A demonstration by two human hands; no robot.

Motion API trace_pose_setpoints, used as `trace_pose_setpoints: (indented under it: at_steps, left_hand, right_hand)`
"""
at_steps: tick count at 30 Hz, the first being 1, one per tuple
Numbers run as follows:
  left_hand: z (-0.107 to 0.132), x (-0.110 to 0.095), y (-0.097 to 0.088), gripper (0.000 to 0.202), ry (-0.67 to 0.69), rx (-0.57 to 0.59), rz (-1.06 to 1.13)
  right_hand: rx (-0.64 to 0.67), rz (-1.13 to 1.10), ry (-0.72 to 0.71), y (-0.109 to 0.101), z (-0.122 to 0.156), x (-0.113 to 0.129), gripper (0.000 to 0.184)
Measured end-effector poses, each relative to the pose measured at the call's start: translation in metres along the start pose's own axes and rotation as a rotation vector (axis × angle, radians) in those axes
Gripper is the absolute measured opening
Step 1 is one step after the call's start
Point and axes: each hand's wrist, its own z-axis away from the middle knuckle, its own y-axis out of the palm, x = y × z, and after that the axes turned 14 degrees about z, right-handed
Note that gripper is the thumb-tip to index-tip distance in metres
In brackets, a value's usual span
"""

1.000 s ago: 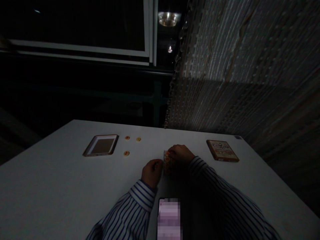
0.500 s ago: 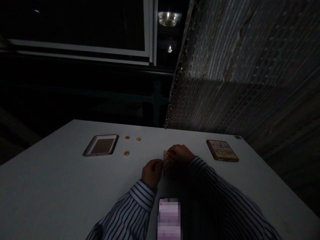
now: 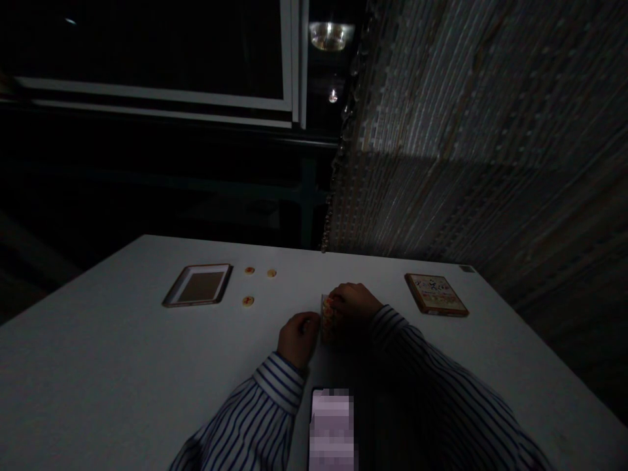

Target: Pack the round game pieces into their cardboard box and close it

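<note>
In dim light, a small sheet of round orange pieces (image 3: 326, 318) stands tilted on the white table (image 3: 122, 366) between my hands. My left hand (image 3: 297, 339) is curled at its near left edge. My right hand (image 3: 354, 302) is closed over its far right side, fingers bent onto the sheet. Three loose round tokens (image 3: 248, 301) lie to the left of the hands. Both my sleeves are striped.
An open shallow box tray (image 3: 199, 285) lies at the left. A flat printed box lid (image 3: 436, 294) lies at the right. A lit phone (image 3: 332, 428) rests near the table's front edge. A woven blind (image 3: 481, 144) hangs behind the table on the right.
The sheet has turned more on edge between my hands, so less of its face shows. Both hands stay in nearly the same place.
</note>
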Motion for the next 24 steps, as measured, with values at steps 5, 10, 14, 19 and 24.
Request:
trace_pose_setpoints:
  at_steps: [5, 10, 14, 19, 24]
  left_hand:
    - [0.0, 0.0, -0.001, 0.027, -0.01, 0.018, 0.004]
    - [0.001, 0.0, -0.001, 0.026, -0.021, 0.025, 0.024]
    - [0.0, 0.002, -0.001, 0.027, -0.005, 0.025, 0.026]
    - [0.001, 0.003, 0.0, 0.026, 0.008, 0.015, 0.008]
    - [0.002, 0.007, 0.001, 0.027, 0.025, 0.005, 0.024]
  right_hand:
    - [-0.02, -0.013, 0.014, -0.001, 0.002, -0.002, 0.029]
    - [-0.073, -0.049, 0.05, -0.005, 0.005, -0.007, 0.028]
    - [-0.107, -0.099, 0.081, -0.006, 0.01, -0.011, 0.029]
    - [-0.15, -0.133, 0.108, 0.0, 0.018, -0.015, 0.031]
    - [-0.177, -0.153, 0.123, 0.005, 0.025, -0.017, 0.031]
